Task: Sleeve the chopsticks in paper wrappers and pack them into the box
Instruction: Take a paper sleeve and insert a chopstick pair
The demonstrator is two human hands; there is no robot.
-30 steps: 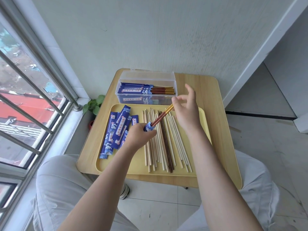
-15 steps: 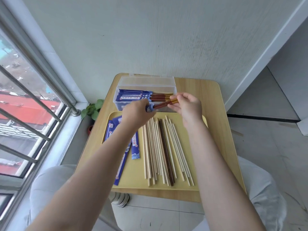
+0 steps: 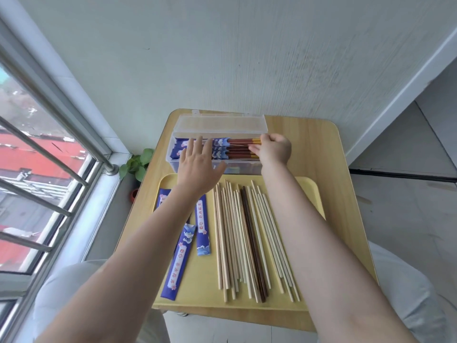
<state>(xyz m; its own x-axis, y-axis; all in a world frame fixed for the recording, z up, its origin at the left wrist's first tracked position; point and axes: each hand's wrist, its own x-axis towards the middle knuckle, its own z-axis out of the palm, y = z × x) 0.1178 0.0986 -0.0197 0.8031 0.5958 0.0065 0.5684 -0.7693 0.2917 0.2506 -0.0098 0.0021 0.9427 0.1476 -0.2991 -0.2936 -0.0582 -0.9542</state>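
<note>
Trouble, if it comes, will come at the box [image 3: 257, 125], where both hands are busy. The right hand [image 3: 273, 149] has its fingers [image 3: 256, 151] curled and pinched on the bare gilt ends of the newly sleeved pair [image 3: 243, 141], which lies along the far side of the box atop the other wrapped pairs. The left hand [image 3: 197, 162] lies flat, fingers spread and straight, over the blue paper ends just under its fingertips, gripping nothing. I'd judge the pair is being seated, and that is where it could slip: push from the right-hand end too firmly and the sticks may slide deeper through the sleeve, or the paper may bunch against the box wall beyond the left fingertips. If the left palm presses unevenly, the stack beneath could skew and the top pair ride up on the rim. The box looks fairly full at this layer, so a crooked pair might later stop the open lid from closing. Nearer than both wrists, on the tray [image 3: 314, 194], bare sticks [image 3: 247, 238] lie loose between the forearms, with empty wrappers [image 3: 181, 258] under the left forearm; a careless withdrawal of either arm could sweep them off the tray or off the table [image 3: 309, 144].
</note>
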